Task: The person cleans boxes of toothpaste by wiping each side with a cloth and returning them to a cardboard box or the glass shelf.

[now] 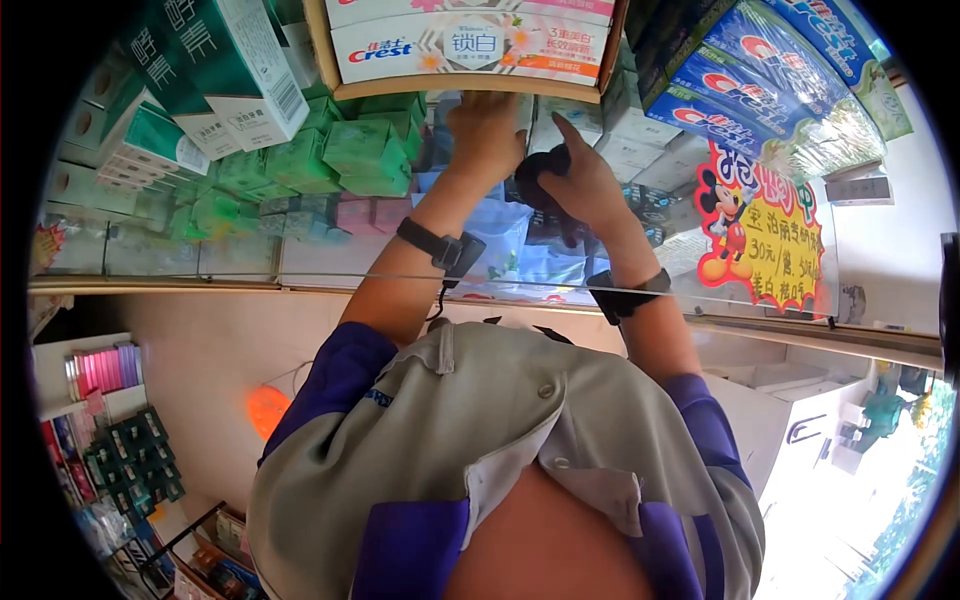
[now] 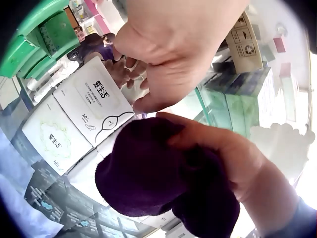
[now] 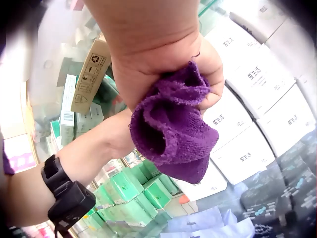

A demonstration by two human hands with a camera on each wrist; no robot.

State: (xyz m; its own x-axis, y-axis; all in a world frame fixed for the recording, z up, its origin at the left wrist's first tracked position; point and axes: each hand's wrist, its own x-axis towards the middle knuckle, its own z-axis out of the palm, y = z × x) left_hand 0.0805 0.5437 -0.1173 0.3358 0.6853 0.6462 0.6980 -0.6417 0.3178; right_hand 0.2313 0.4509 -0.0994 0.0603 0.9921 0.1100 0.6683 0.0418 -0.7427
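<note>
In the head view my right hand [image 1: 590,190] grips a dark purple cloth [image 3: 173,124], which bunches out past the fingers in the right wrist view. Beside it on the left, my left hand [image 1: 485,135] reaches over the glass display counter, close under the carton of Crest toothpaste boxes [image 1: 475,50]. The left wrist view has the left hand [image 2: 168,54] with its fingers loosely bent near the glass and nothing visible in them. White boxes with black lettering [image 2: 94,99] lie close to both hands, beneath the glass.
Green boxes [image 1: 365,155] fill the counter to the left, below tall dark green cartons [image 1: 235,70]. Blue Crest packs [image 1: 760,90] stand at the right, above a bright handwritten sign [image 1: 760,230]. The counter's front edge [image 1: 230,287] runs across before the person.
</note>
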